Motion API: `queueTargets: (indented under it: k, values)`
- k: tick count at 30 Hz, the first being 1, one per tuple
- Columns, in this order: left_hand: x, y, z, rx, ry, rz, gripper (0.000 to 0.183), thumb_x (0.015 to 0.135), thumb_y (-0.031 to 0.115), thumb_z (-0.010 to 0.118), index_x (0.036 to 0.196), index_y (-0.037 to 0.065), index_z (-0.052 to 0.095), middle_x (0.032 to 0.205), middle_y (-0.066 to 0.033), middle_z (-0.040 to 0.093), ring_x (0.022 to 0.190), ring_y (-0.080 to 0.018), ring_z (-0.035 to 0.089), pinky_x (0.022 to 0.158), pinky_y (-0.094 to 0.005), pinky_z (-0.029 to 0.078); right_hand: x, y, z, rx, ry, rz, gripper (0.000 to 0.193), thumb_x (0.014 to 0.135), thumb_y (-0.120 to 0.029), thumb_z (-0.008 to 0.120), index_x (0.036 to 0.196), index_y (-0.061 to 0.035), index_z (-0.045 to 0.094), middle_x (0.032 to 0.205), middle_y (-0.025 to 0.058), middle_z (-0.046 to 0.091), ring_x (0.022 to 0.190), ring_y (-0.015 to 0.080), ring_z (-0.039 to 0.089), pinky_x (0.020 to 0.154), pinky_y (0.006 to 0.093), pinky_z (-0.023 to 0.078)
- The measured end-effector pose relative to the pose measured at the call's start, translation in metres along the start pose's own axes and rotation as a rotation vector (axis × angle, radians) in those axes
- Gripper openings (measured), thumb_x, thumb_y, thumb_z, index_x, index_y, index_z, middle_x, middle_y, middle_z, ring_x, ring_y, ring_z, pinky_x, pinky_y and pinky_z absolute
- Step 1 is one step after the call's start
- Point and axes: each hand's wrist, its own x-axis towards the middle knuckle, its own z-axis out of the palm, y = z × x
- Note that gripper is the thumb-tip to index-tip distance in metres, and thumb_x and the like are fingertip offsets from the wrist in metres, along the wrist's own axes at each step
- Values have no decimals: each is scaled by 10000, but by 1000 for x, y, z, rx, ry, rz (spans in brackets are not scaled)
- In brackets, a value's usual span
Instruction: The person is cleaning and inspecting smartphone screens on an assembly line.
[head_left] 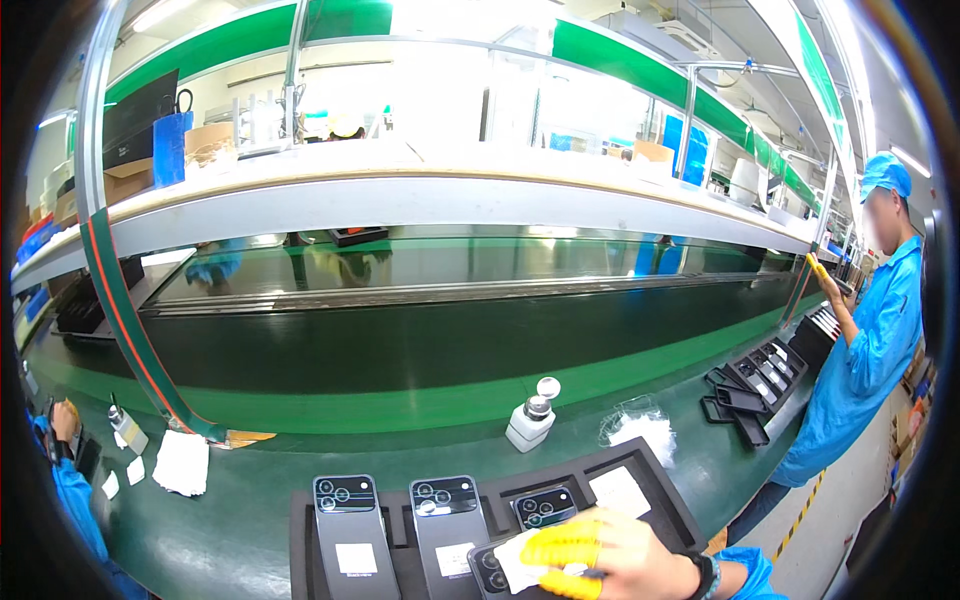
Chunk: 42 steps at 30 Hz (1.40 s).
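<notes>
My right hand (610, 555), with yellow finger covers and a dark band at the wrist, is closed on a folded white wipe (513, 562). The wipe lies against the camera end of a dark smartphone (486, 572) at the lower edge. Beneath and beyond is a black tray (682, 505). Two more smartphones stick up to the left, a left one (350, 525) and a middle one (452, 530), each bearing a white label. Another phone (543, 507) sits in the tray just beyond my fingers, mostly covered. My left hand does not show.
A white pump bottle (530, 425) and a heap of white wipes (645, 435) stand beyond the tray. White sheets (182, 462) lie left, near a co-worker's hand (66, 420). Black trays (760, 385) and a person in blue (870, 330) are at right. A conveyor belt (400, 350) runs behind.
</notes>
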Motion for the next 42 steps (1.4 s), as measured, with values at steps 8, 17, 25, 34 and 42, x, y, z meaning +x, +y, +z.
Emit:
queueTargets:
  k: [8,17,25,34,42]
  values:
    - [0,-1,-8,53,0,-7,428,941,141,484,1316,17,321,1226,-76,442,1098,-147,444,934,-295,372,-13,-29,22,-363,135,113,431,705,-238,738,1056,-27,604,1060,153,573,906,328,565,788,384,474]
    - [2,-3,-13,181,34,-173,516,938,166,511,1362,28,251,1276,-83,405,1160,-132,395,973,-276,332,-11,-18,22,-274,160,227,320,686,-49,714,985,-33,601,993,121,585,855,304,570,743,356,475]
    - [-6,1,-7,165,50,-209,498,929,198,521,1328,11,289,1220,-97,449,1103,-145,435,934,-278,358,-23,-17,11,-218,75,41,360,672,-45,719,1019,-52,624,1032,124,598,913,316,579,772,398,483]
    - [-6,4,-1,158,48,-185,432,926,227,505,1258,-17,376,1122,-121,523,992,-178,522,858,-291,423,-19,-15,9,-142,69,54,402,678,-120,738,1068,-88,643,1050,117,598,934,307,572,806,383,475]
    - [-10,4,3,152,37,-150,403,922,252,489,1196,-42,452,1035,-142,589,893,-207,599,790,-303,480,-25,-12,6,-105,95,16,351,686,-81,714,1032,-79,660,1017,101,609,909,291,577,804,368,479]
